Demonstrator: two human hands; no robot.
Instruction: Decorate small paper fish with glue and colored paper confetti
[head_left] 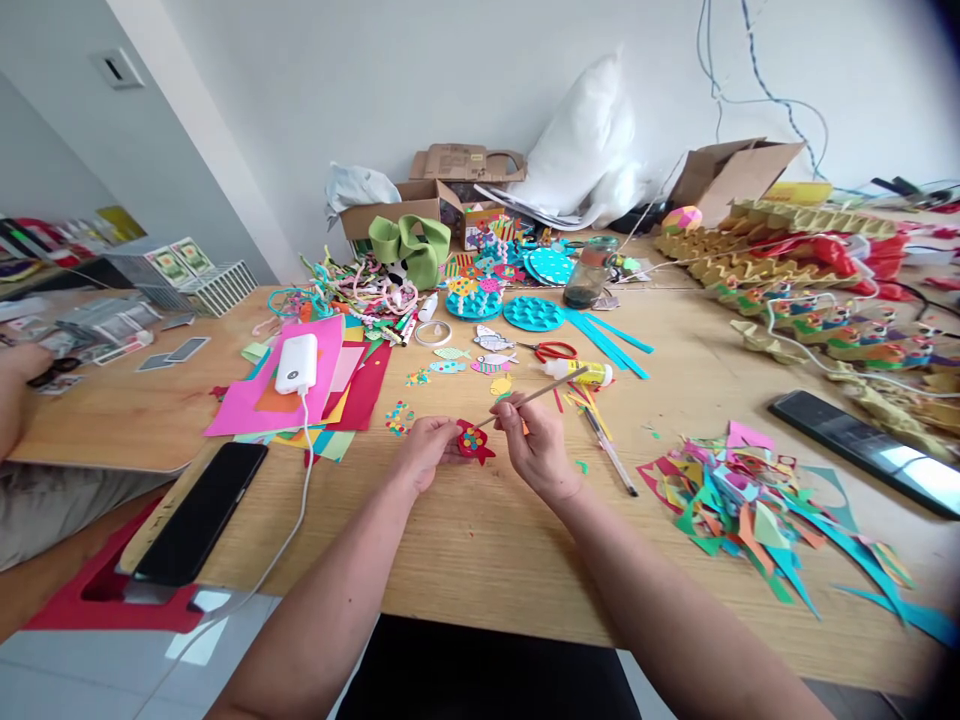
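Between the thumb and fingers of my left hand (429,452) is a red paper fish (473,441) with yellow and blue dots on it. My right hand (534,448) grips a thin wooden stick (537,394), its lower tip at the fish. Small coloured paper dots (399,418) lie just left of the fish. Beyond my hands several paper fish (493,364) are spread out, with red-handled scissors (553,351) beside them. A glue bottle (583,373) lies on its side behind my right hand, and a pen (610,453) rests to the right.
Paper scraps (750,510) are heaped at the right, near a large phone (862,445). On the left are a black phone (202,515), a white power bank (297,364) with its cable, and coloured sheets (360,385). Egg cartons (720,265) stand back right. Another person's hand (22,370) is far left.
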